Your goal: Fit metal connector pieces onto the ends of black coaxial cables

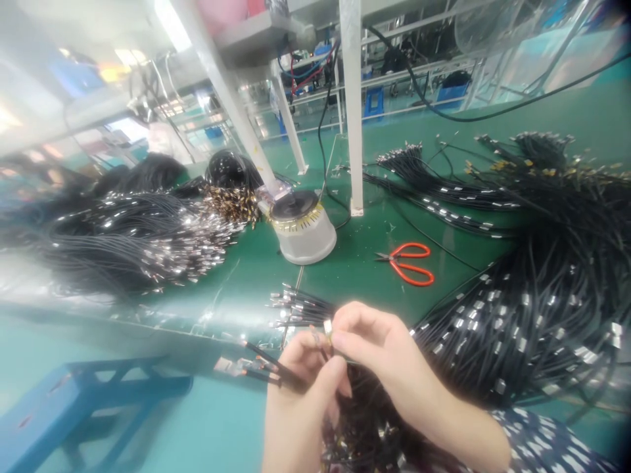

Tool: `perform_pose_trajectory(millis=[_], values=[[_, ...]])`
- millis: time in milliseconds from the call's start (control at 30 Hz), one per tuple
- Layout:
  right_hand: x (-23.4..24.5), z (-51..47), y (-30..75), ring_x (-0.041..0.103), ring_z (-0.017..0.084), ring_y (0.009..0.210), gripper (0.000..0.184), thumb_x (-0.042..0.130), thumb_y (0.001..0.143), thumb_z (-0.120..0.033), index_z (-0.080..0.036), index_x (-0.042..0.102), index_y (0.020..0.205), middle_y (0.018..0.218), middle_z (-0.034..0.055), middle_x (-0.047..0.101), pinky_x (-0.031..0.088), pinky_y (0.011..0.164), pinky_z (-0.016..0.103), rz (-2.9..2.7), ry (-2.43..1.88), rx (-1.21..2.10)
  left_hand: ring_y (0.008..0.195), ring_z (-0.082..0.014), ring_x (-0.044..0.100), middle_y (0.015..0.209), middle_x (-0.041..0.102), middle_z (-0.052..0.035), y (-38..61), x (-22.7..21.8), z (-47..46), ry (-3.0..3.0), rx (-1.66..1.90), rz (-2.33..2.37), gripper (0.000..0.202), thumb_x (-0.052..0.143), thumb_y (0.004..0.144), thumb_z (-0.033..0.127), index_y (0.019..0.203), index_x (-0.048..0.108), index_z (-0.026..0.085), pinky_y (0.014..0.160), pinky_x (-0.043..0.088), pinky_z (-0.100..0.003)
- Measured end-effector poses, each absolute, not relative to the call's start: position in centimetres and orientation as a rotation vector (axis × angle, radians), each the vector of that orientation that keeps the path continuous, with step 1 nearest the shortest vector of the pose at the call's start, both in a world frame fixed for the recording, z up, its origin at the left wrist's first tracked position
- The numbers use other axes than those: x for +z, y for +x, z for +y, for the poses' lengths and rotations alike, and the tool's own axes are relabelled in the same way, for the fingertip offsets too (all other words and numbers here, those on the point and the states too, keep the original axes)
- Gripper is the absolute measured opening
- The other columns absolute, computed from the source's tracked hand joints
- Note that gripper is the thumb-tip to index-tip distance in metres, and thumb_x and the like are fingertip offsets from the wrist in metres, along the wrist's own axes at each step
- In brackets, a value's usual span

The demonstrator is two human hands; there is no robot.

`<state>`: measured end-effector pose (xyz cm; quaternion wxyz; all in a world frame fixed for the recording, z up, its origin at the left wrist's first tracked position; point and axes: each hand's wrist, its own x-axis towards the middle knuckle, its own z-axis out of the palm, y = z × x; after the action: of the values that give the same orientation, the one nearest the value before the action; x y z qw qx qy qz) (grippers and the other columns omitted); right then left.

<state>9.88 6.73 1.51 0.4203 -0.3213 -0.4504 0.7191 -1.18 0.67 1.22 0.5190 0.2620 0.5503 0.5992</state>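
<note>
Several black cables (262,358) with stripped, frayed ends are gripped in my left hand (303,394), their ends sticking out to the left. My right hand (377,341) meets it at the fingertips, thumb and forefinger pinched at a small pale tab (328,326). Whether that tab is a label or a metal piece, I cannot tell. Just beyond my hands, a bunch of black cable ends (300,305) with silvery tips lies on the green table (345,272). More dark cables (369,420) hang below my hands, partly hidden by them.
Red-handled scissors (394,258) lie on the table near a white round tub (308,243) with a dark top and yellow strips around it. Large cable piles (493,322) fill the right, others (162,243) the left. White posts (352,131) rise from the table. A blue stool (54,407) stands lower left.
</note>
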Motion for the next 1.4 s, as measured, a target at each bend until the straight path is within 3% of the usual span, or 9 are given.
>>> perform_pose_trajectory(millis=[200,400,600,700,900,1067,1267,1333,1400], values=[[1.2,6.5,10.1,0.059,0.018,0.081,0.024,0.064,0.085,-0.037,-0.018,0.067,0.071,0.083,0.0027,0.062,0.047,0.076,0.032,-1.25,-0.85,1.661,0.039,-0.0035,0.042,0.055,0.061,0.0032,-1.5,1.1,0.9,0.481,1.484,1.34,0.021,0.081,0.07,0.028,0.072,0.062,0.017,0.038,0.031,-0.013],[1.0,6.8,10.2,0.059,0.021,0.102,0.025,0.056,0.09,-0.041,-0.022,0.069,0.101,0.105,0.0044,0.065,0.042,0.093,0.036,-1.234,-0.927,1.679,0.04,-0.0037,0.041,0.055,0.061,0.0032,-1.5,1.3,1.0,0.47,1.49,1.318,0.019,0.078,0.073,0.026,0.071,0.061,0.017,0.04,0.033,-0.014],[1.5,7.1,10.0,0.059,0.02,0.091,0.012,0.07,0.079,-0.031,-0.019,0.067,0.078,0.088,0.0019,0.062,0.044,0.087,0.036,-1.318,-0.875,1.609,0.04,-0.0034,0.04,0.055,0.061,0.0042,-1.6,1.1,0.9,0.46,1.49,1.312,0.02,0.078,0.074,0.026,0.072,0.061,0.017,0.041,0.032,-0.014],[1.7,7.2,9.9,0.059,0.018,0.08,0.017,0.068,0.081,-0.026,-0.018,0.063,0.067,0.081,0.0021,0.061,0.048,0.076,0.033,-1.338,-0.869,1.597,0.041,-0.0038,0.041,0.057,0.062,0.0033,-1.6,0.9,0.8,0.487,1.486,1.299,0.018,0.077,0.075,0.026,0.074,0.061,0.017,0.041,0.032,-0.015],[1.7,7.3,9.7,0.054,0.01,0.053,0.023,0.069,0.081,-0.028,-0.017,0.058,0.064,0.074,-0.0002,0.06,0.048,0.06,0.029,-1.266,-0.798,1.698,0.045,-0.0053,0.046,0.062,0.067,0.0001,-1.7,0.6,0.5,0.489,1.492,1.225,0.014,0.074,0.079,0.028,0.076,0.065,0.017,0.044,0.032,-0.016],[1.8,7.9,9.6,0.056,0.011,0.045,0.027,0.071,0.08,-0.035,-0.017,0.057,0.065,0.05,-0.0051,0.058,0.05,0.066,0.031,-1.158,-0.605,2.038,0.043,-0.0057,0.044,0.052,0.063,-0.0006,-2.0,0.5,0.6,0.494,1.421,1.143,0.023,0.077,0.075,0.035,0.069,0.066,0.016,0.044,0.03,-0.016],[1.2,8.7,9.5,0.059,0.01,0.045,0.022,0.071,0.079,-0.034,-0.018,0.057,0.072,0.064,-0.0048,0.059,0.047,0.053,0.026,-1.149,-0.467,2.158,0.044,-0.0063,0.04,0.044,0.054,0.0023,-2.0,1.1,1.0,0.478,1.39,1.066,0.028,0.081,0.069,0.038,0.065,0.066,0.015,0.046,0.031,-0.017],[1.3,8.5,9.5,0.06,0.01,0.052,0.02,0.068,0.08,-0.032,-0.017,0.056,0.072,0.078,-0.0026,0.058,0.049,0.057,0.026,-1.189,-0.512,2.07,0.045,-0.0058,0.041,0.048,0.055,0.0034,-1.7,1.5,1.1,0.448,1.405,1.086,0.026,0.084,0.066,0.035,0.072,0.068,0.016,0.046,0.031,-0.016],[1.6,8.0,9.6,0.063,0.012,0.072,0.017,0.066,0.081,-0.026,-0.017,0.057,0.069,0.09,0.0006,0.056,0.05,0.071,0.028,-1.301,-0.65,1.873,0.048,-0.0056,0.044,0.052,0.057,0.0044,-1.4,1.8,1.2,0.406,1.448,1.101,0.028,0.088,0.06,0.029,0.075,0.068,0.017,0.048,0.034,-0.015]])
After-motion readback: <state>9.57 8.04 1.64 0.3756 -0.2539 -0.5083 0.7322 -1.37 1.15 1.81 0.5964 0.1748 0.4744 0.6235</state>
